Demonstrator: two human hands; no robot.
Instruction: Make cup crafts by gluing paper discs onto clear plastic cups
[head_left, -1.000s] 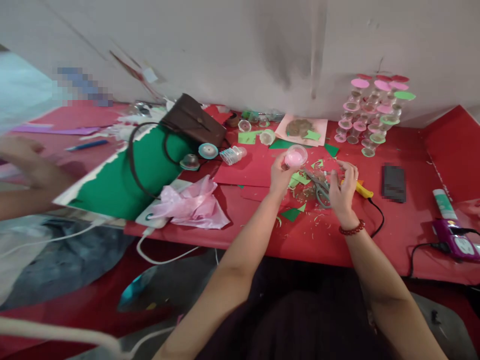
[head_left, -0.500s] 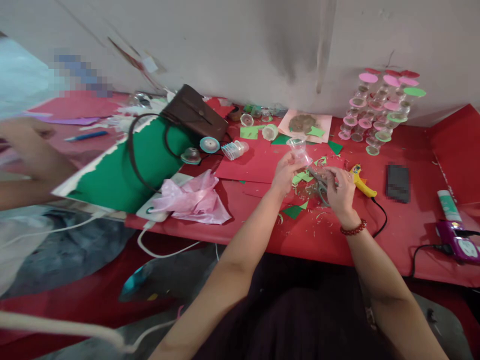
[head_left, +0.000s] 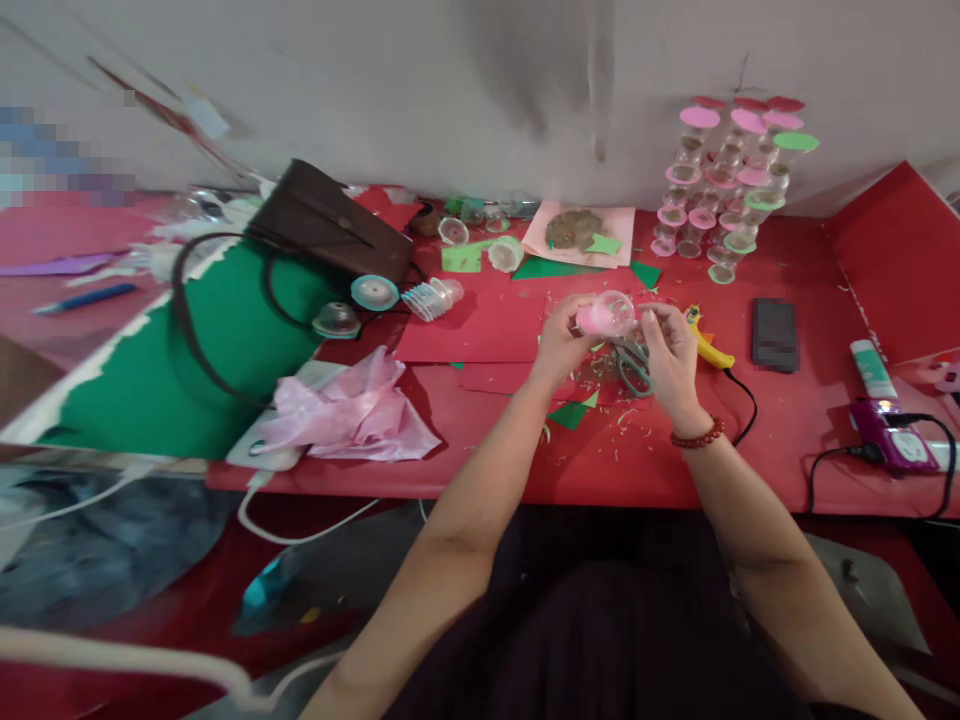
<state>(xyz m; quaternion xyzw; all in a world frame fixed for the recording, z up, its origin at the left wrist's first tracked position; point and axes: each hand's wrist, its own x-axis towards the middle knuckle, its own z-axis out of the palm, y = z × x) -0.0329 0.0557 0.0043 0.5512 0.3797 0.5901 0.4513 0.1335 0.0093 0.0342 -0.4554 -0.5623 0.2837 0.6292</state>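
Note:
A clear plastic cup piece with a pink disc [head_left: 600, 316] is held over the red table by my left hand [head_left: 561, 340], its fingers closed on the piece's left side. My right hand [head_left: 670, 350] is at the piece's right side with thumb and fingers pinched; whatever is between them is too small to name. Grey scissors [head_left: 634, 366] lie on the table just left of and below my right hand. Green paper scraps [head_left: 571, 413] and thin shavings are scattered beneath and around both hands.
Stacked cups with pink and green discs [head_left: 724, 190] stand at the back right. A yellow glue gun [head_left: 711, 342] and a dark phone [head_left: 775, 335] lie to the right. Leftward are a pink plastic bag [head_left: 356, 410], a brown bag [head_left: 330, 215] and nested cups [head_left: 433, 297].
The scissors have left my right hand and lie on the table. The cup piece has been turned, so its round opening shows. The view has shifted right, and the other person's arm has mostly left it.

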